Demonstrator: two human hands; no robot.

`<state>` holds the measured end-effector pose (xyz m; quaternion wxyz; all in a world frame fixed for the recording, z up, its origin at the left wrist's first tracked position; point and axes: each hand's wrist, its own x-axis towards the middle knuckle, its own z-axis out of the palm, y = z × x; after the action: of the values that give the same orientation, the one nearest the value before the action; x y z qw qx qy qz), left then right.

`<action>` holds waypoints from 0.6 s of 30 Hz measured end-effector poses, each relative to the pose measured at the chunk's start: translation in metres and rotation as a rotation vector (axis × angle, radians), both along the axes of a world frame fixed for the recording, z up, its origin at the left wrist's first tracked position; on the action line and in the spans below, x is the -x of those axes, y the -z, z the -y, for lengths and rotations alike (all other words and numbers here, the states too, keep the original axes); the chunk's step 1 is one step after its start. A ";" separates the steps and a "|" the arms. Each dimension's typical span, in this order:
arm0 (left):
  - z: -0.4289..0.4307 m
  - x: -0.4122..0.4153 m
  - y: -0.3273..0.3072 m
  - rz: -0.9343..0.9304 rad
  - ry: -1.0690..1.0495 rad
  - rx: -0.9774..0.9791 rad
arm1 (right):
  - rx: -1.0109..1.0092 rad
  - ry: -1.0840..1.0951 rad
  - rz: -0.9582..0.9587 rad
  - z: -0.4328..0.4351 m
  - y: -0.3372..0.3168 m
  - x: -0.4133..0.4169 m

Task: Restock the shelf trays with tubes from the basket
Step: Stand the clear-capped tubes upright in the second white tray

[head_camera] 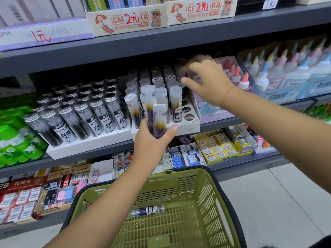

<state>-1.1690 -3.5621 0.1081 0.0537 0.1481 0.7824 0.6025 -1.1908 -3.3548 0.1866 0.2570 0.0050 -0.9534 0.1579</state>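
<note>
Because motion blurs it, right hand (209,81): fingers curled over the back right of the tray (186,128); whether they grip a tube cannot be told.
Left hand (152,142): fingers wrapped round a bundle of tubes (155,120), upright, just in front of the tray.
Tray: white, holed, on the middle shelf (232,121); mostly filled.
Basket (211,178): green, below both hands.
Step, judged: slotting tubes into the tray; well along.
Next move: draw one tube from the bundle and seat it upright in an empty hole (189,117).
Counts: held tubes, at least two; empty holes seen, three; loose tube (148,210) in the basket, one.
</note>
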 end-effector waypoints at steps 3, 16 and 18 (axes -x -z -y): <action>-0.002 -0.005 0.000 0.019 0.010 -0.016 | 0.523 -0.253 -0.017 0.034 0.006 -0.046; 0.010 -0.002 0.005 -0.211 0.037 0.217 | 0.719 -0.085 0.061 0.005 -0.001 -0.046; 0.014 0.002 0.013 -0.237 0.036 0.245 | 0.618 -0.020 -0.041 -0.010 -0.008 -0.033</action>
<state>-1.1714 -3.5761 0.0955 -0.0103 0.2245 0.8481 0.4798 -1.1574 -3.3445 0.1942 0.2639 -0.0607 -0.8548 0.4428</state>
